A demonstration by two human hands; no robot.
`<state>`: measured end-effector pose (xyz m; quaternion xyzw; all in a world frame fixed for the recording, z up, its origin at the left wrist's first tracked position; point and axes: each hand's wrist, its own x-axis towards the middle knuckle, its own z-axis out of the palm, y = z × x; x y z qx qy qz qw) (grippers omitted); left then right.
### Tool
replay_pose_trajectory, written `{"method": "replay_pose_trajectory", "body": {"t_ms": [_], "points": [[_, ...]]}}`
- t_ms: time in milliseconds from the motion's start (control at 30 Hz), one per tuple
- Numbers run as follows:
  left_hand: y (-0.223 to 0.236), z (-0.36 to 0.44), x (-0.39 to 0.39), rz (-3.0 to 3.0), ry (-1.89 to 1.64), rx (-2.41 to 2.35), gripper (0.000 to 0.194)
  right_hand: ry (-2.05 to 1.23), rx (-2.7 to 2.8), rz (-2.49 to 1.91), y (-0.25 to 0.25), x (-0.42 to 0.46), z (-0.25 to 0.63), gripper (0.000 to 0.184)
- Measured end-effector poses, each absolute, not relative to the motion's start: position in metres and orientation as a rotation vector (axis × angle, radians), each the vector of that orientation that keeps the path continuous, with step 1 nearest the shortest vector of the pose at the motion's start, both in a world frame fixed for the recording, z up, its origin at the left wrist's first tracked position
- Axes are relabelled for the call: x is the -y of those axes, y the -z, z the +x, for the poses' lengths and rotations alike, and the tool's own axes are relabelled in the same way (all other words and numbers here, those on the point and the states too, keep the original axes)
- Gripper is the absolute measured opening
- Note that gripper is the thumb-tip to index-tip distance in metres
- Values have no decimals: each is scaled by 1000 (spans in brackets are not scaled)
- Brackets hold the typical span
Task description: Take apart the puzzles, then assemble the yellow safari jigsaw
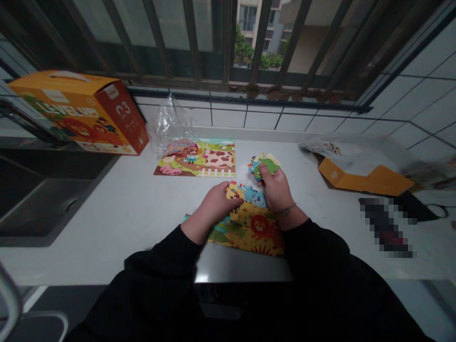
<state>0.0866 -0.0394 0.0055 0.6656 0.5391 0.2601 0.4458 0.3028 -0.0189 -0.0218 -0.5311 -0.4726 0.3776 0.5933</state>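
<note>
A partly assembled jigsaw puzzle with a lion on yellow lies on the white counter in front of me. At its upper left edge, my left hand has thumb and forefinger around a yellow jigsaw piece. The other fingers of that hand are curled out of sight. Just above the puzzle's upper right part, my right hand is closed on several loose jigsaw pieces, the top one largely green. Blue animal-print pieces show between the hands. The puzzle's left end is partly covered by my left wrist.
Behind lies a farm puzzle with a cow, partly under a clear plastic bag. An orange box stands beside the dark sink. At right are an orange carton tray, plastic wrapping and a pixelated dark object.
</note>
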Motion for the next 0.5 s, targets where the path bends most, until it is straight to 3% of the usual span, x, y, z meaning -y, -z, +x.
{"method": "replay_pose_trajectory", "body": {"t_ms": [300,500], "points": [[-9,68,33,1534,-841,-1271,54,-895,834,-1121,17,14,313,51],[-6,61,26,1693,-752,-1498,41,-1039,921,-1108,18,17,306,55]]}}
